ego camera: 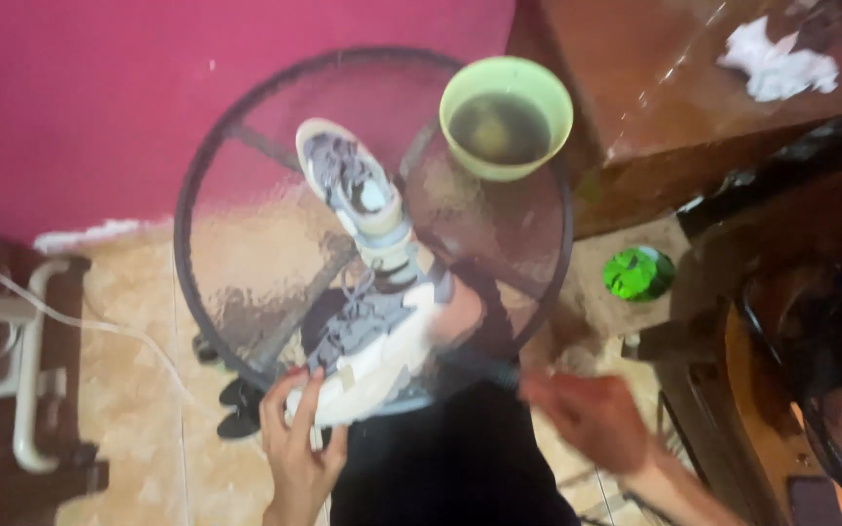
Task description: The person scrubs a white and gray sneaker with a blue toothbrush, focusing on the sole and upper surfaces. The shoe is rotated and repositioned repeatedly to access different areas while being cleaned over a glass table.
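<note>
Near shoe: grey-and-cream lace-up sneaker point(382, 341) lying on the near part of the round glass-topped table with a black metal rim point(246, 185); I see its heel end at the table's near edge, toe pointing away from me.
Far shoe: matching grey-and-cream sneaker point(358, 190) toward the table's middle, just beyond the first one; whether the two touch I cannot tell.
Left hand: my left hand point(296, 443) sits at the heel end of the near shoe, fingers point(309, 390) raised and touching its side, loosely spread, not closed round it.
Right hand: my right hand point(587, 414) is blurred, beside the table's near right edge and apart from both shoes; I cannot tell whether it is spread or pinching anything.
Bowl: light green plastic bowl of murky water point(506, 117) at the table's far right edge.
Surroundings: crumpled white cloth point(777, 58) on the brown wooden cabinet point(635, 78); green round-capped object point(638, 273) on the tiled floor.
Handling, as I judge it: near shoe light, soft in the upper, stiffer at the sole and heel; best taken at the heel or round the midsole, since the glass gives little grip.
</note>
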